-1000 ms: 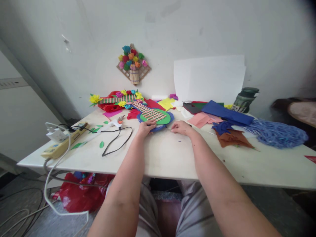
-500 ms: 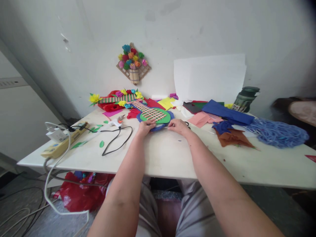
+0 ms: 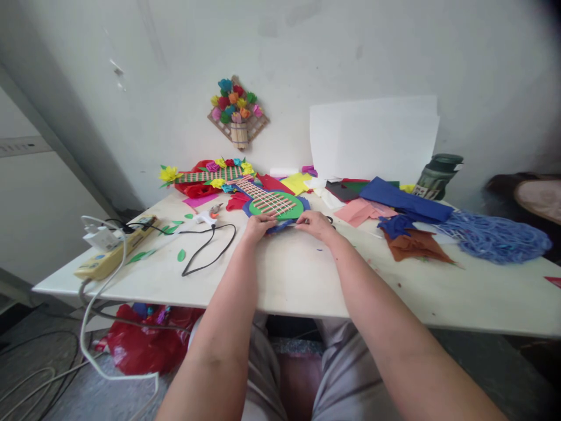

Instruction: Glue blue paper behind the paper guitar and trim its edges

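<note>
A guitar-shaped craft piece with a green oval face (image 3: 300, 206), pink sticks and a blue crepe-paper edge lies before me. My left hand (image 3: 262, 224) is closed at its near-left edge, pinching the blue crepe paper (image 3: 280, 225). My right hand (image 3: 314, 224) is closed near the right end of that paper. Dark loops of what look like scissors (image 3: 330, 220) stick out behind it, and a thin pale tip shows at its fingertips; the rest is hidden by the hand.
A glue gun (image 3: 205, 217) with a looping black cord lies left, beside green paper leaves and a yellow power strip (image 3: 105, 257). Coloured crepe paper (image 3: 405, 200), a blue shredded bundle (image 3: 499, 237) and a dark green bottle (image 3: 436, 176) occupy the right.
My right hand and the dark loops have shifted slightly left. The blue paper between my hands now shows as a narrower strip. My left hand stays nearly still.
</note>
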A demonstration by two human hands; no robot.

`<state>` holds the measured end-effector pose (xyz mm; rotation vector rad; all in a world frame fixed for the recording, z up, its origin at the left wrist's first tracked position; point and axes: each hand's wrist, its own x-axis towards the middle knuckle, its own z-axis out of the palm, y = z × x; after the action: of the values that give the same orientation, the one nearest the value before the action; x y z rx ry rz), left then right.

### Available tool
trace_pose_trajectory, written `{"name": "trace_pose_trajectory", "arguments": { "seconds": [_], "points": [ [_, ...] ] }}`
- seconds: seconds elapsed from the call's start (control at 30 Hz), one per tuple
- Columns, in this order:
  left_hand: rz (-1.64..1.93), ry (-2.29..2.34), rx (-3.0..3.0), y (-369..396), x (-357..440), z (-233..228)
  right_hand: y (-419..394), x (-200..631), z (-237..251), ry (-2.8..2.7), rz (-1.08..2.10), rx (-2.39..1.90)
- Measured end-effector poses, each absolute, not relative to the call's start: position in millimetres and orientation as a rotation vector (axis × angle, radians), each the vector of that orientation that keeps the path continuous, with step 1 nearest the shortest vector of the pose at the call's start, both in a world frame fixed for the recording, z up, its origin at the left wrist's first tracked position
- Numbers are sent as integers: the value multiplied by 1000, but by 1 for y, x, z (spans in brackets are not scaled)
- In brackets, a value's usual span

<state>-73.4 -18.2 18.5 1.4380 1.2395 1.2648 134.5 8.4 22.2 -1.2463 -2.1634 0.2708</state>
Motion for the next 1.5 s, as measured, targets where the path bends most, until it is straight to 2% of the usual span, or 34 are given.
{"name": "trace_pose_trajectory", "arguments": {
  "seconds": [0.53, 1.0, 1.33, 1.5],
  "points": [
    [1258, 1227, 1465, -19, -74, 19, 6, 121, 26, -2173, 133, -1433],
    [1247, 1301, 1506, -17, -70, 16, 9, 113, 21, -2121, 142, -1590],
    [1430, 1484, 1862, -9, -65, 11, 7, 109, 22, -2117, 146, -1586],
    [1463, 1452, 1684, -7, -66, 8, 6, 110, 22, -2113, 138, -1570]
  ]
}}
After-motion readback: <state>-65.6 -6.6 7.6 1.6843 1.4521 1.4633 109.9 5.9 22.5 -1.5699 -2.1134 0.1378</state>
